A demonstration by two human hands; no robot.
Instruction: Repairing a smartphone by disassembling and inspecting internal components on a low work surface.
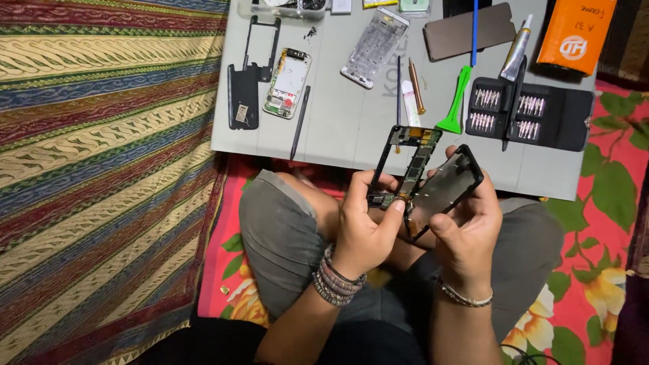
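left hand (362,226): grasping one black phone frame with circuit board (403,165) at its lower end, thumb pressing on the board.
right hand (466,230): gripping one black phone screen panel (446,189), tilting it up beside the frame, the two parts touching at the bottom.
held parts: hovering over the person's lap, just in front of the grey worktop (351,122) edge.
worktop, left: one black back cover (245,94), one opened phone body (288,82), one black stylus-like tool (299,122) lying.
worktop, middle: one silver mid-frame (375,47), one dark screen glass (470,30), one green pry tool (454,101).
worktop, right: one open black screwdriver bit case (531,111), one glue tube (516,51), one orange packet (578,34).
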